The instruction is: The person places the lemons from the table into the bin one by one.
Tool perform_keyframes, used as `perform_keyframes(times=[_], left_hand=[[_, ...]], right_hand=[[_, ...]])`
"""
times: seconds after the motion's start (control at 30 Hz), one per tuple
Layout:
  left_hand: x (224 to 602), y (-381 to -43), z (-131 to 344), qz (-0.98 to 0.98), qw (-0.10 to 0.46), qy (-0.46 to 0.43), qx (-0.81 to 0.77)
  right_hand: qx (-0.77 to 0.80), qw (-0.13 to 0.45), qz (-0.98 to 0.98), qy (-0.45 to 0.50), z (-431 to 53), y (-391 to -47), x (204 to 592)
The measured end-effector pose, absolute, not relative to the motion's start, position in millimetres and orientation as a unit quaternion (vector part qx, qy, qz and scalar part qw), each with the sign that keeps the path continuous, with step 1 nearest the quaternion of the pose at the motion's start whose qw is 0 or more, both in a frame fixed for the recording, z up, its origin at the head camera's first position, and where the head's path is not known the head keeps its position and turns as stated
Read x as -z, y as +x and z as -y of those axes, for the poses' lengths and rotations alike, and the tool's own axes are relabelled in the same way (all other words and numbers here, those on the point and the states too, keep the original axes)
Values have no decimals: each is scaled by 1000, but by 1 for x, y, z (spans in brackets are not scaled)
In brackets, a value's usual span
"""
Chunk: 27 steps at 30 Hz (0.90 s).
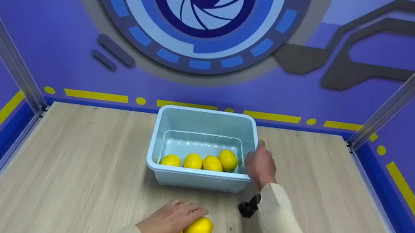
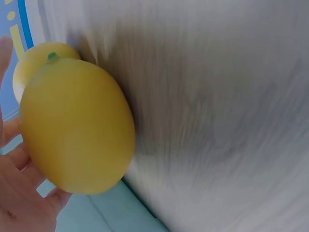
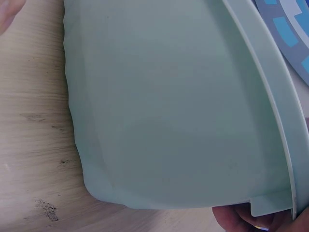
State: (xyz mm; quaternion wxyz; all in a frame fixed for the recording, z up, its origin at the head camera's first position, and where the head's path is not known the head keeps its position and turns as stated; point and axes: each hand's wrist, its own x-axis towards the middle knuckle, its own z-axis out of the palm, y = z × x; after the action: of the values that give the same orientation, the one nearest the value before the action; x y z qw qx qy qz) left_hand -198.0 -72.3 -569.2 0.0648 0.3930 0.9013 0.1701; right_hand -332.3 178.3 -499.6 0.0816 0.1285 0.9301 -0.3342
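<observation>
A light blue-green plastic tub (image 1: 198, 181) stands on the wooden table, with several yellow lemons (image 1: 193, 161) along its near side. My right hand (image 1: 262, 164) grips the tub's right rim; in the right wrist view its fingers (image 3: 231, 218) curl under the lip. In front of the tub, my left hand (image 1: 170, 224) is around a lemon (image 1: 199, 229) on the table, thumb on the near side and fingers on the far side. A second lemon, mostly hidden by that hand in the head view, shows in the left wrist view, where a large lemon (image 2: 77, 128) partly covers a smaller-looking lemon (image 2: 41, 58).
The wooden tabletop (image 1: 82, 171) extends to both sides of the tub. Behind the tub rises a purple patterned wall (image 1: 203, 94), with side walls left and right. A small black device (image 1: 247, 209) sits at the right wrist. Clear posts (image 1: 414, 80) mark the back corners.
</observation>
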Motion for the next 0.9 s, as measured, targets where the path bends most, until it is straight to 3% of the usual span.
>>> perform_keyframes(times=[0.7, 0.9], left_hand=[[582, -200, 69, -899, 98, 386, -182], [584, -202, 66, -898, 74, 396, -177]], right_hand=[[351, 99, -920, 141, -177, -333, 496], [351, 95, -922, 136, -178, -331, 497]])
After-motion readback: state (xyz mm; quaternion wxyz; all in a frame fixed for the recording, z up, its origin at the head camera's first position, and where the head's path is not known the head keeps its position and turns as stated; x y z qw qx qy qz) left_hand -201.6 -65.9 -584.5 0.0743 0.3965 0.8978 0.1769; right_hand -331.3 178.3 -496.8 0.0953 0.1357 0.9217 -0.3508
